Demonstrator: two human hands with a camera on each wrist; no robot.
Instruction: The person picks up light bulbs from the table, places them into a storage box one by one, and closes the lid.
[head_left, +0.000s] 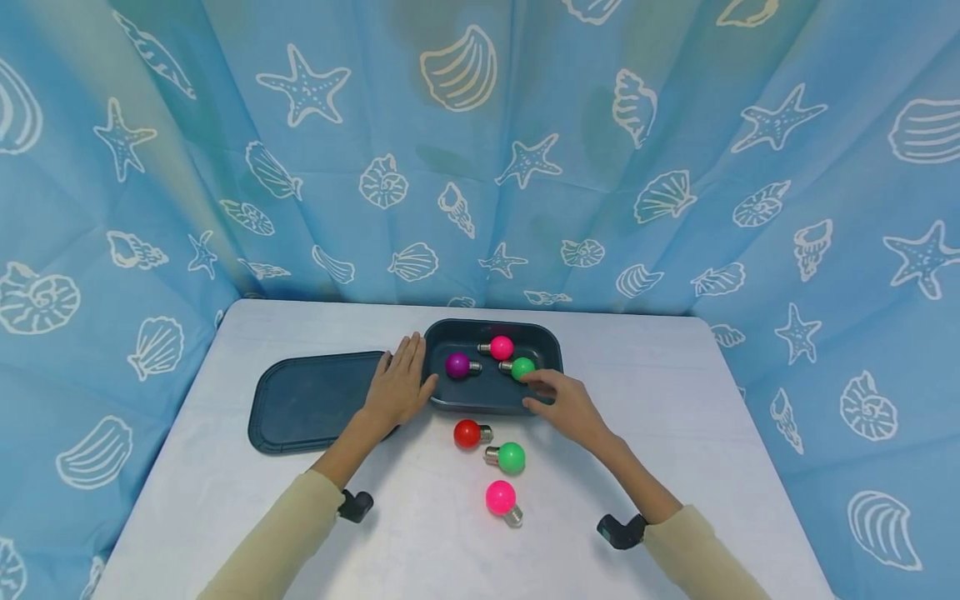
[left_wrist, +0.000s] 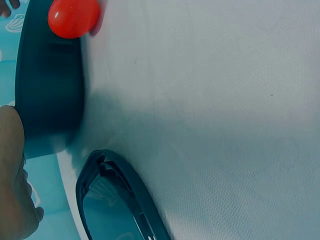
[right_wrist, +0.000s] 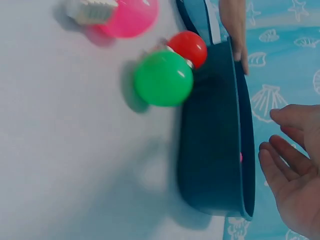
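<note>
My left hand (head_left: 397, 387) rests its straight fingers along the left side of a dark blue plastic box (head_left: 480, 407). Over the box's right front part is my right hand (head_left: 566, 408), its fingers loosely bent and apart with nothing between them. Its fingertips overlap a green light bulb (head_left: 522, 367) inside the box in the head view. A purple bulb (head_left: 457, 365) and a pink bulb (head_left: 502, 347) lie in there too. In the right wrist view the box wall (right_wrist: 210, 135) hides most of the contents.
In front of the box, a red bulb (head_left: 466, 433), a second green bulb (head_left: 512, 457) and a second pink bulb (head_left: 501, 497) lie on the white table (head_left: 660, 400). A dark blue lid (head_left: 315, 402) lies left of the box. Behind the table hangs a blue shell-print curtain (head_left: 465, 150).
</note>
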